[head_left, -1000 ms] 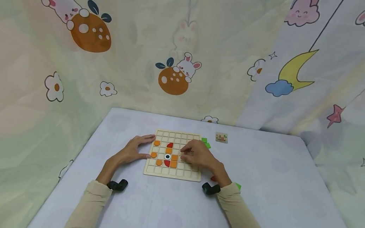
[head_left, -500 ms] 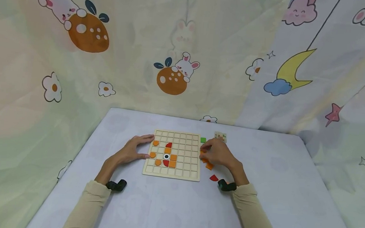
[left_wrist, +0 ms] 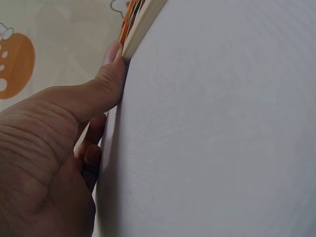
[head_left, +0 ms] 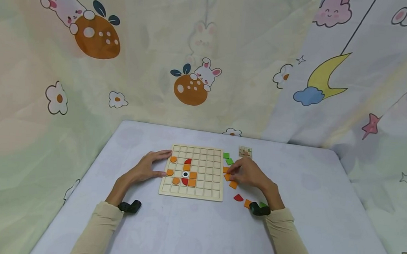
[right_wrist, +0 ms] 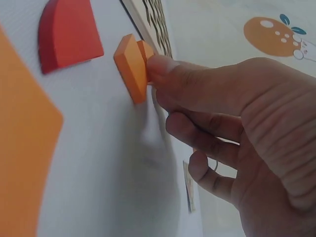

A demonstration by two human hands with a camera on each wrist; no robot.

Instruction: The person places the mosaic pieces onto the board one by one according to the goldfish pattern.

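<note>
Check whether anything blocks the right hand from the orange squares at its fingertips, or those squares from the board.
Nothing visible does. The right hand has its fingertips at the orange squares, which lie by the right edge of the board with nothing else between. The left hand is at the opposite edge.

I can't tell home from studio: cartoon-printed cloth (head_left: 248,91) hangs far, left and right around my white table (head_left: 188,236).

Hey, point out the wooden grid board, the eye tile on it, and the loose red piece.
Wooden grid board (head_left: 203,163): head view, bare grid on its right half.
Eye tile (head_left: 185,174): head view, centre of its face.
Loose red piece (right_wrist: 71,34): right wrist view, middle of its face.
</note>
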